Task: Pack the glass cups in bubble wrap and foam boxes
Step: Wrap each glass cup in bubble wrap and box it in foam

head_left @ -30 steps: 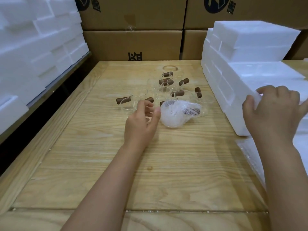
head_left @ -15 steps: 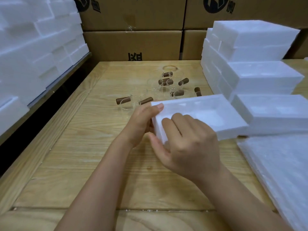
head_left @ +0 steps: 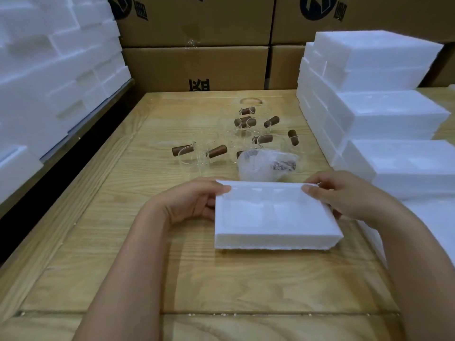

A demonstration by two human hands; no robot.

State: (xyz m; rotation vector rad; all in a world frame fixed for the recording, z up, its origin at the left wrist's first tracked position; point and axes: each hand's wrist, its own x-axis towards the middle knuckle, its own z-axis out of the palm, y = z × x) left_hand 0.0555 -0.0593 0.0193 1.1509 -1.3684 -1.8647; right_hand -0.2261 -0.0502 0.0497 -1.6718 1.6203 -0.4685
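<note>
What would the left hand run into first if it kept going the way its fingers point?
The foam box: the left hand grips its left edge, fingers aimed rightward into it. Past the box is the right hand, holding the opposite side, though depth is hard to judge.

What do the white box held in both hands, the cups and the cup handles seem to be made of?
White box: probably expanded foam, matte, with a grainy, crumbly edge.
Cups: clear glass; the table shows through them.
Cup handles: matte brown, likely wood, though grain is too small to tell.
</note>
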